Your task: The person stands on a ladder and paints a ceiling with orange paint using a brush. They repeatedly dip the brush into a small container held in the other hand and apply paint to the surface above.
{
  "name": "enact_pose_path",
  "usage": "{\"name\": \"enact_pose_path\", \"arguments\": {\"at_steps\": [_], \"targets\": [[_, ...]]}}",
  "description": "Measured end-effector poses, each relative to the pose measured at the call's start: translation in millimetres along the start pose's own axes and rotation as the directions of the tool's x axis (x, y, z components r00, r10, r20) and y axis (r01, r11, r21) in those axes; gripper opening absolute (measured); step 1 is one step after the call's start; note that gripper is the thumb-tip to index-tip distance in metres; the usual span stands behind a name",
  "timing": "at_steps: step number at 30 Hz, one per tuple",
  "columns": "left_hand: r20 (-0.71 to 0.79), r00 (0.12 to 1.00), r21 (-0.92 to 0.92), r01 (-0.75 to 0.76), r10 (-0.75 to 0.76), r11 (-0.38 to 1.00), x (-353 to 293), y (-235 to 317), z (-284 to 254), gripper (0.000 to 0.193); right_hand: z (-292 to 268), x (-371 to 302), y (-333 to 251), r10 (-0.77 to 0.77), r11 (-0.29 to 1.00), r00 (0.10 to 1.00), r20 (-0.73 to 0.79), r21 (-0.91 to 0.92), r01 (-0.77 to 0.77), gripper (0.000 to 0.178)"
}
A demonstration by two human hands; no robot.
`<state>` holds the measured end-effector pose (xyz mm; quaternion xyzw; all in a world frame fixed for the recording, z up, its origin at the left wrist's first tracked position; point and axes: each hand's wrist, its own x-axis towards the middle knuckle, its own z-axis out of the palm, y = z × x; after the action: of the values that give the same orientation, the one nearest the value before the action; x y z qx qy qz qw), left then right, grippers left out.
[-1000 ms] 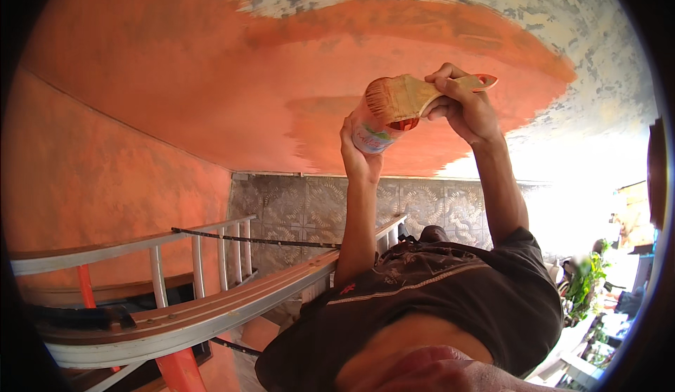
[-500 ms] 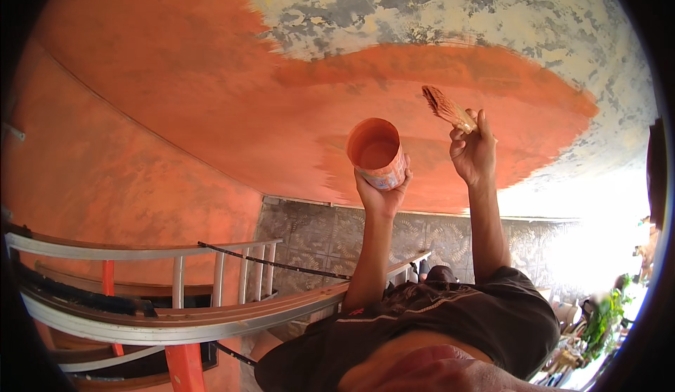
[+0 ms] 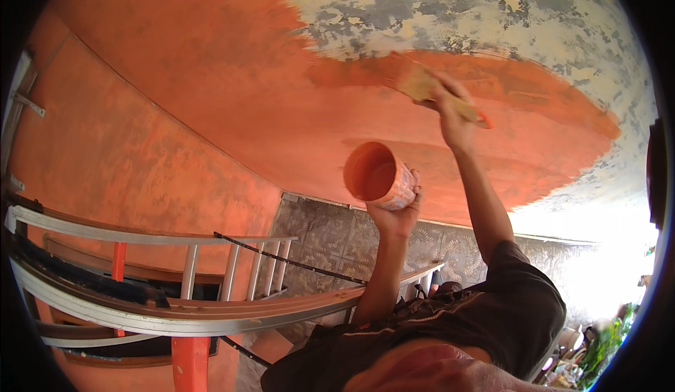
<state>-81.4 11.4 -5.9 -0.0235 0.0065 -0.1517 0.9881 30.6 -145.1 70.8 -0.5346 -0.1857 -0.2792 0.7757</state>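
My left hand [image 3: 395,215] grips a small round paint tub [image 3: 399,188] from beneath and its right side. Orange paint coats the tub's inside, and its mouth tilts toward me. Farther up and to the right, my right hand [image 3: 453,111] is closed round a wide paintbrush [image 3: 422,86], slightly smeared by motion. The bristles meet the wall [image 3: 337,104] at a darker, wet-looking orange band. Above that band the wall shows a patchy cream and grey surface.
A metal ladder [image 3: 190,324] with wooden and orange parts spans the lower left. A dark strap [image 3: 295,262] runs across it. Patterned floor tiles [image 3: 316,227] lie below the wall. Green plants [image 3: 608,343] and clutter stand at the lower right, near bright light.
My right hand has turned the brush over and brought its bristles up and left onto the wall. The tub in my left hand sits slightly lower and tilts more. The whole view has shifted a little.
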Motion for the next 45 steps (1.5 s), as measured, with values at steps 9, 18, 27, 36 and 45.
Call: {"name": "enact_pose_path", "arguments": {"at_steps": [9, 18, 27, 36, 45], "targets": [[0.031, 0.985, -0.019, -0.167, 0.167, 0.986, 0, 28, 10, 0.064, 104, 51, 55, -0.421, 0.539, 0.736, 0.53, -0.507, 0.673, 0.021], [-0.014, 0.982, 0.131, -0.187, 0.191, 0.973, 6, 17, -5, 0.064, -126, -6, -78, -0.523, 0.629, 0.796, -0.304, -0.769, 0.119, 0.032], [0.106, 0.98, 0.159, -0.183, 0.167, 0.97, 10, 22, -6, 0.064, -111, 6, -34, -0.709, 0.115, 0.705, 0.007, -0.985, 0.126, 0.027], [0.04, 0.944, 0.238, -0.327, 0.327, 0.915, 22, 53, -17, 0.065, -29, 44, -41, -0.222, 0.43, 0.919, 0.325, -0.814, 0.391, 0.045], [-0.049, 0.984, 0.21, -0.156, 0.17, 0.965, 20, 14, -24, 0.062, -336, -36, -236, -0.72, 0.326, 0.552, -0.421, -0.907, -0.267, 0.019]]}}
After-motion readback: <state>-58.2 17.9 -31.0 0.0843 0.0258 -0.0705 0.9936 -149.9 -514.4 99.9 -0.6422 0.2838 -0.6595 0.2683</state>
